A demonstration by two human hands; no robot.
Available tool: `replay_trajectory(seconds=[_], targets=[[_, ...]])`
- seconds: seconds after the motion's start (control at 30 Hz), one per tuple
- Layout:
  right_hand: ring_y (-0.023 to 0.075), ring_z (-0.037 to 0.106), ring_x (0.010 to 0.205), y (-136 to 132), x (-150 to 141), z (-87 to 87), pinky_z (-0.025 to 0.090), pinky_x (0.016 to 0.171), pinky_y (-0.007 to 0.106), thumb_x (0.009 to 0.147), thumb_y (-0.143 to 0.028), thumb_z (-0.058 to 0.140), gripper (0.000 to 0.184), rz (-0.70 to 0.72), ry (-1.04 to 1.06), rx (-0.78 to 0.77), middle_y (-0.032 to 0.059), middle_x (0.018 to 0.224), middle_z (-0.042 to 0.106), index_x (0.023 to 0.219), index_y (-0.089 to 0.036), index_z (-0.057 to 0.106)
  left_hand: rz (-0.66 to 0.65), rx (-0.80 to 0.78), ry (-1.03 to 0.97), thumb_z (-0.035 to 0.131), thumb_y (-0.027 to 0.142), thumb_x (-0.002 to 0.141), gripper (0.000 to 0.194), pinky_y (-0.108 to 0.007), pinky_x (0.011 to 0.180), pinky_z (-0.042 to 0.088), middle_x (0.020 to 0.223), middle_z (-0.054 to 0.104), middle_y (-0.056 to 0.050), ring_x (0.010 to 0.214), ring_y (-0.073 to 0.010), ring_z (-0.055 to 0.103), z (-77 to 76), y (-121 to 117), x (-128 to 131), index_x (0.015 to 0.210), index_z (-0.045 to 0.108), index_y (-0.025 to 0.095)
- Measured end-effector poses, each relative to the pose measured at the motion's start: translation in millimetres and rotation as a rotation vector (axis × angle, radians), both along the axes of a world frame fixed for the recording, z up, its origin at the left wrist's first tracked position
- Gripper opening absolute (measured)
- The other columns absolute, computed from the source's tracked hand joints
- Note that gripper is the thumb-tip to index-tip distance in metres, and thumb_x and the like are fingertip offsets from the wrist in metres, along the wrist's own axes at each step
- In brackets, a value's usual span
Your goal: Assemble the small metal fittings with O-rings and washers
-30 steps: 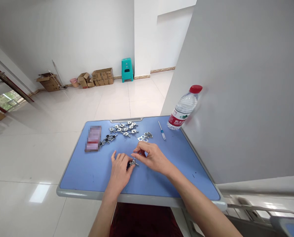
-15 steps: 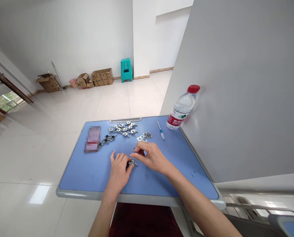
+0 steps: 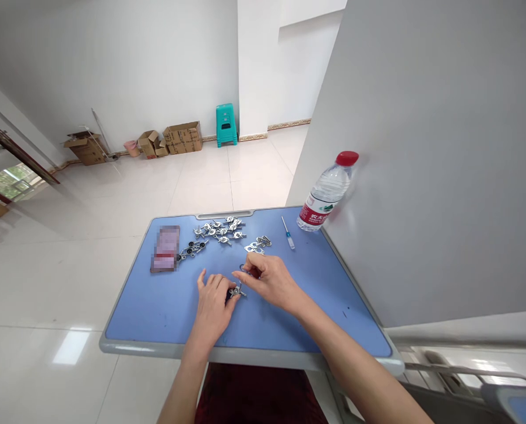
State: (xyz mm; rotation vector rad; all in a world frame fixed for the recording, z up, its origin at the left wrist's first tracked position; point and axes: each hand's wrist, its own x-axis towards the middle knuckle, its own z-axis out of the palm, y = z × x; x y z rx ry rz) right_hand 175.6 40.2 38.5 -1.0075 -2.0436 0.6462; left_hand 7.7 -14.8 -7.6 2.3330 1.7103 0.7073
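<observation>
My left hand point(image 3: 214, 300) rests on the blue tabletop, its thumb and fingers closed around a small silver metal fitting point(image 3: 236, 291) with short prongs. Just to the right, my right hand point(image 3: 269, 280) is pinched close above that fitting. A small dark ring-like bit point(image 3: 242, 268) shows by its fingertips; whether it is in the pinch I cannot tell. Beyond the hands lie flat metal plates point(image 3: 256, 244) and a cluster of similar silver fittings point(image 3: 221, 230). Left of these is a smaller group of metal parts with black round pieces point(image 3: 191, 249).
A small screwdriver point(image 3: 288, 233) with a blue and clear handle lies at the back right. Beside it a red-capped water bottle point(image 3: 327, 191) stands at the desk edge by the grey partition point(image 3: 439, 165). A phone point(image 3: 166, 248) lies on the left of the desk point(image 3: 143, 318).
Both hands stay in nearly the same place. A little more of the dark ring-like bit shows at the right fingertips.
</observation>
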Motion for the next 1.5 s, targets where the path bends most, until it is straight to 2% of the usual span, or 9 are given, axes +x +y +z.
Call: replay_trajectory(seconds=[0.27,0.47,0.6,0.8,1.03,1.3,1.43,1.5], targets=[[0.0088,0.035,0.05,0.0,-0.2,-1.5,0.027,0.05,0.022,0.086,-0.03,0.057,0.032,-0.018,-0.008,0.026,-0.0055,0.055,0.043,0.063,-0.021,0.037,-0.003,0.006,0.011,0.056,0.02,0.091,0.004,-0.057,0.111,0.023,0.087,0.061,0.001,0.088,-0.019,0.058,0.5,0.0,0.1,0.089,0.053,0.022],[0.01,0.04,0.052,-2.5,-3.0,-2.5,0.03,0.052,0.022,0.088,-0.021,0.051,0.017,0.114,-0.003,0.112,-0.0045,0.059,0.046,0.072,-0.021,0.046,0.016,0.019,-0.001,0.056,0.021,0.091,0.007,-0.056,0.11,0.024,0.086,0.061,0.001,0.087,-0.0192,0.059,-0.2,0.0,0.7,0.086,0.051,0.022],[0.0106,0.043,0.054,-1.2,0.4,2.4,0.033,0.054,0.023,0.093,-0.021,0.049,0.016,0.213,0.029,0.055,-0.0028,0.063,0.053,0.077,-0.021,0.052,0.011,0.014,-0.008,0.057,0.019,0.09,0.007,-0.057,0.111,0.024,0.087,0.062,0.002,0.088,-0.0191,0.059,-0.9,-0.1,0.6,0.087,0.052,0.022],[0.0124,0.049,0.062,1.3,10.1,14.2,0.04,0.059,0.024,0.094,-0.025,0.051,0.016,0.279,0.032,-0.047,0.0001,0.07,0.059,0.081,-0.02,0.058,0.017,-0.012,-0.02,0.058,0.018,0.089,0.007,-0.057,0.111,0.024,0.088,0.061,0.002,0.089,-0.0193,0.059,0.1,-0.5,1.0,0.087,0.052,0.023],[0.0134,0.057,0.064,3.6,11.6,6.1,0.044,0.06,0.025,0.091,-0.024,0.056,0.012,0.235,0.05,-0.087,0.0016,0.073,0.066,0.08,-0.019,0.059,0.006,-0.001,-0.013,0.054,0.019,0.091,0.005,-0.059,0.11,0.024,0.088,0.062,0.0,0.089,-0.0199,0.059,-0.1,-0.7,0.7,0.088,0.053,0.023],[0.0121,0.056,0.06,3.1,9.3,5.1,0.043,0.057,0.023,0.092,-0.028,0.056,0.017,0.228,0.072,-0.057,0.0002,0.068,0.064,0.077,-0.019,0.057,0.005,-0.004,-0.016,0.056,0.02,0.091,0.004,-0.058,0.11,0.024,0.088,0.062,0.001,0.089,-0.0197,0.058,-0.5,-0.1,0.0,0.089,0.054,0.022],[0.0116,0.053,0.058,2.2,7.3,4.9,0.042,0.056,0.023,0.091,-0.029,0.058,0.018,0.182,0.156,-0.04,-0.0016,0.063,0.058,0.076,-0.019,0.057,0.001,-0.051,-0.079,0.056,0.021,0.092,0.004,-0.058,0.111,0.022,0.091,0.063,0.001,0.092,-0.0196,0.059,-1.2,0.2,-0.1,0.089,0.055,0.023],[0.0116,0.053,0.058,0.3,5.1,5.0,0.042,0.056,0.023,0.092,-0.029,0.058,0.018,0.207,0.19,-0.059,-0.0018,0.063,0.058,0.076,-0.02,0.057,-0.004,-0.073,-0.1,0.056,0.022,0.092,0.002,-0.058,0.111,0.022,0.091,0.063,0.001,0.092,-0.0199,0.059,-1.7,0.3,-0.1,0.091,0.056,0.024]])
